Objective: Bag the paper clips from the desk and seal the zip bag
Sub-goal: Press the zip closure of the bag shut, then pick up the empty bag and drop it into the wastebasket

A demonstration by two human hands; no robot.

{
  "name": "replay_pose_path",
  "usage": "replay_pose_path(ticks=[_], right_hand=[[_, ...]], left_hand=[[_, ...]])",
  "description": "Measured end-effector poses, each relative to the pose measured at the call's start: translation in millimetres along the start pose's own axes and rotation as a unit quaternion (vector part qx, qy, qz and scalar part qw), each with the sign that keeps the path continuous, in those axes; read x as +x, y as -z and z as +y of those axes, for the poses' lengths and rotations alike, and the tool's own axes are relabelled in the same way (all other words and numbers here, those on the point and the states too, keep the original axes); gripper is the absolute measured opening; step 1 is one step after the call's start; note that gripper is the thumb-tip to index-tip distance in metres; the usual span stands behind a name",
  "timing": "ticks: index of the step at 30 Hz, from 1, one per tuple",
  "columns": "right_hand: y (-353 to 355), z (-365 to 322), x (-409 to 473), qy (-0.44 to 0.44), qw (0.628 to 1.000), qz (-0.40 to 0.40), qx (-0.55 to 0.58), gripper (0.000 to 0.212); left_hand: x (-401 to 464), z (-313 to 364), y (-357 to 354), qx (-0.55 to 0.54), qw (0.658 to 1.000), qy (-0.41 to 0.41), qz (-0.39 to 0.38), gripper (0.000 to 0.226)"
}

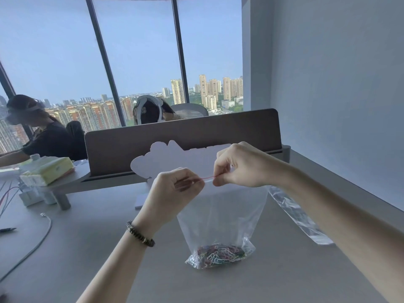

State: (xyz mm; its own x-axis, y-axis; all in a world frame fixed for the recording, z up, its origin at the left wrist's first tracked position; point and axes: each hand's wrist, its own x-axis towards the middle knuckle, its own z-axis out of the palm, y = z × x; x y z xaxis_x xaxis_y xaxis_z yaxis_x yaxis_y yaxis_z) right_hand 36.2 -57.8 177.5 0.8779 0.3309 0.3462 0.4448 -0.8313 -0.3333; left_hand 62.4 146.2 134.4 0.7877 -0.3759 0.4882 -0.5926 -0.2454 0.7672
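Note:
A clear zip bag hangs upright over the grey desk, its bottom resting on the surface. A heap of coloured paper clips lies inside at the bottom. My left hand pinches the bag's top strip at its left end. My right hand pinches the same strip at its right end. A short stretch of the red zip line shows between my fingertips. Whether the zip is pressed closed under the fingers is hidden.
Another clear plastic bag lies flat on the desk to the right, near the wall. A white cut-out stand and a brown divider are behind. A cable, a pen and boxes sit at the left. Two people sit beyond.

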Motion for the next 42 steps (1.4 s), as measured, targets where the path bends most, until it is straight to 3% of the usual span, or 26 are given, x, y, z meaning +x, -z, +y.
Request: replay_pose_path(ticks=[5, 12, 16, 19, 22, 25, 27, 29, 31, 35, 38, 40, 42], right_hand=[[-7.8, -0.8, 0.2, 0.005, 1.000, -0.003, 0.001, 0.018], [-4.2, 10.2, -9.1, -0.014, 1.000, -0.012, 0.007, 0.017], [-3.3, 27.4, -18.8, -0.020, 0.999, 0.040, 0.016, 0.015], [-9.6, 30.7, -20.5, -0.032, 0.997, 0.057, 0.045, 0.017], [-5.2, 44.1, -29.4, -0.074, 0.993, 0.040, 0.087, 0.061], [5.7, 77.8, -52.4, -0.136, 0.967, 0.117, 0.181, 0.046], [7.9, 115.4, -71.9, -0.203, 0.935, 0.179, 0.227, 0.035], [5.9, 158.7, -96.0, -0.282, 0.912, 0.217, 0.203, 0.027], [-1.1, 204.7, -124.6, -0.371, 0.896, 0.200, 0.139, 0.025], [-24.8, 279.5, -177.9, -0.525, 0.846, 0.085, 0.013, 0.040], [-40.8, 320.6, -195.6, -0.565, 0.822, 0.035, -0.064, 0.053], [-43.8, 336.2, -192.0, -0.565, 0.819, 0.063, -0.077, 0.052], [-43.2, 346.3, -180.7, -0.559, 0.823, 0.083, -0.049, 0.047]], left_hand=[[1.9, 0.7, -4.7, -0.003, 0.999, -0.014, 0.037, 0.014], [2.5, -6.2, 1.1, 0.011, 0.998, -0.030, 0.060, 0.013], [0.8, -5.9, 4.8, 0.052, 0.996, -0.024, 0.073, 0.007], [2.8, 1.4, -0.5, 0.200, 0.970, -0.023, 0.136, 0.014], [-4.2, 24.9, -14.3, 0.337, 0.916, -0.040, 0.213, 0.045], [-24.6, 60.9, -59.7, 0.227, 0.936, -0.134, 0.234, 0.033], [-33.1, 73.7, -102.9, 0.130, 0.968, -0.147, 0.158, 0.016], [-31.2, 66.7, -154.1, 0.060, 0.993, -0.081, 0.054, 0.009], [-20.7, 45.7, -206.6, 0.003, 0.998, 0.033, -0.061, 0.010], [8.3, -4.7, -288.0, -0.109, 0.943, 0.242, -0.202, 0.035], [37.2, -31.9, -327.2, -0.137, 0.930, 0.301, -0.159, 0.027], [61.6, -48.4, -342.6, -0.156, 0.926, 0.328, -0.100, 0.011], [85.4, -64.6, -354.5, -0.186, 0.905, 0.378, -0.056, 0.010]])
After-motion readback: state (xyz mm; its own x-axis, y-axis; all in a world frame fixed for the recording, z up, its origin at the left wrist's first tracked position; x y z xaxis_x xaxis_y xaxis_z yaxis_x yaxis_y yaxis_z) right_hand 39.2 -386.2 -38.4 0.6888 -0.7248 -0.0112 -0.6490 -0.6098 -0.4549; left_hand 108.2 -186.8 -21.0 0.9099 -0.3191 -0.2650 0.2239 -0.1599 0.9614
